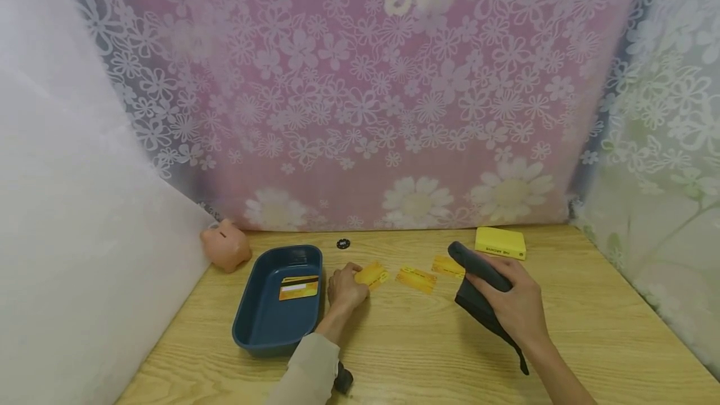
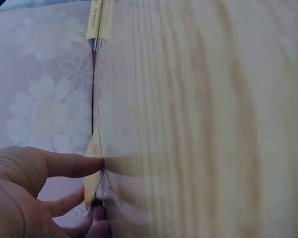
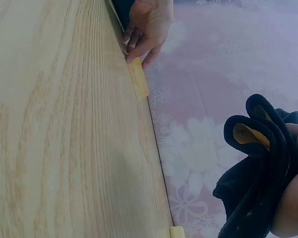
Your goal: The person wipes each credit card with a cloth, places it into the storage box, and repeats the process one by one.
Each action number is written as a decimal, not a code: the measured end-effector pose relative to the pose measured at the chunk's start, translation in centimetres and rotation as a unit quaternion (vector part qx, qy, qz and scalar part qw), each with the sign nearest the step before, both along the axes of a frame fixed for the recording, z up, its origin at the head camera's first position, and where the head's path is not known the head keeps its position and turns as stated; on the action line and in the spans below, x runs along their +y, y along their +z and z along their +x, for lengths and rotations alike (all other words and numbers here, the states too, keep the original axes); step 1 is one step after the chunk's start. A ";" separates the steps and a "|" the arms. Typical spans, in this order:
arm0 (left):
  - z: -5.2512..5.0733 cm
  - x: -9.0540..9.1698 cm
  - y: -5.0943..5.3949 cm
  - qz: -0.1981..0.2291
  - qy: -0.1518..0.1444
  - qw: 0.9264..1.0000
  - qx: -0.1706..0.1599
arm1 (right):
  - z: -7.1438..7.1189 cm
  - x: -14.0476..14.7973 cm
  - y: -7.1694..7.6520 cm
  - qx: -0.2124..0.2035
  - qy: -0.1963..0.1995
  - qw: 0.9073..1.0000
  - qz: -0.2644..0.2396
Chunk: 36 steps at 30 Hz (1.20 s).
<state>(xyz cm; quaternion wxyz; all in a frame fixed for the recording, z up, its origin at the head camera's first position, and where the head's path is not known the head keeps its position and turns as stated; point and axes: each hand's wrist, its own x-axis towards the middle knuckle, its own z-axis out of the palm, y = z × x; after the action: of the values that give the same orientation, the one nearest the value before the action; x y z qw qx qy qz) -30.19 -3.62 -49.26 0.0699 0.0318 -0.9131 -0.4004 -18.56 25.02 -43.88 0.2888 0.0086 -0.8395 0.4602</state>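
Observation:
My left hand (image 1: 347, 289) pinches the near left end of a yellow-orange card (image 1: 372, 275), which is tilted up off the table in the left wrist view. Two more such cards lie to its right, one in the middle (image 1: 416, 279) and one farther right (image 1: 447, 265), partly hidden behind a dark cloth. My right hand (image 1: 514, 299) grips that folded dark cloth (image 1: 484, 286) above the table; its folds show in the right wrist view (image 3: 258, 163). Inside a blue tray (image 1: 278, 347), left of my left hand, lie overlapping yellow cards (image 1: 299, 290) with a dark stripe.
A pink piggy bank (image 1: 226, 246) stands at the back left. A black round chip (image 1: 343, 244) lies behind the cards, and a yellow book (image 1: 500, 242) at the back right. Near my left sleeve is a small dark object (image 1: 344, 379). A flowered curtain hangs behind the table.

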 end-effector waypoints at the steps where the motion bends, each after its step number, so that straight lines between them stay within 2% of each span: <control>1: 0.1 -0.1 0.1 -0.012 -0.005 1.000 0.006 | 0.0 0.0 0.0 -0.001 0.000 1.000 0.001; 4: 0.4 -0.1 0.4 -0.038 -0.016 0.999 0.027 | 0.0 -0.2 0.2 0.000 0.000 1.000 0.004; 7: 0.6 -0.1 0.7 -0.028 -0.017 0.999 0.035 | -0.1 -0.4 0.4 0.003 0.002 1.000 0.004; 10: 0.8 -0.1 1.0 0.004 -0.021 0.999 0.047 | -0.2 -0.5 0.4 0.009 0.007 1.000 0.004; 14: 1.1 -0.2 1.4 0.036 -0.040 0.996 0.075 | -0.2 -0.8 0.4 0.013 0.009 1.000 0.009; 18: 1.5 -0.3 1.8 0.088 -0.064 0.991 0.078 | -0.2 -1.1 0.4 0.012 0.016 1.000 0.007; 20: 1.9 -0.3 2.2 0.143 -0.083 0.984 0.067 | -0.1 -1.5 0.4 0.010 0.020 1.000 0.002; 23: 2.6 -0.4 3.0 0.228 -0.120 0.965 0.053 | -0.1 -2.0 0.5 0.010 0.024 1.000 -0.005; 26: 3.4 -0.6 3.8 0.278 -0.153 0.947 0.051 | -0.2 -2.5 0.6 0.013 0.031 0.999 -0.011; 33: 5.0 -1.7 5.2 0.302 -0.205 0.929 0.051 | 0.2 -3.8 1.1 0.000 0.058 0.998 -0.018; 36: 5.4 -2.1 5.7 0.303 -0.220 0.926 0.047 | 0.4 -4.6 1.4 0.003 0.079 0.996 -0.029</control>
<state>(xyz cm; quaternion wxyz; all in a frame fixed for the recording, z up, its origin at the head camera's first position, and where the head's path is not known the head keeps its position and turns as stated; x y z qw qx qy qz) -24.76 -5.71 -43.58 0.0101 -0.1696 -0.7276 -0.6646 -18.19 20.40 -42.51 0.2538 0.0678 -0.8215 0.5062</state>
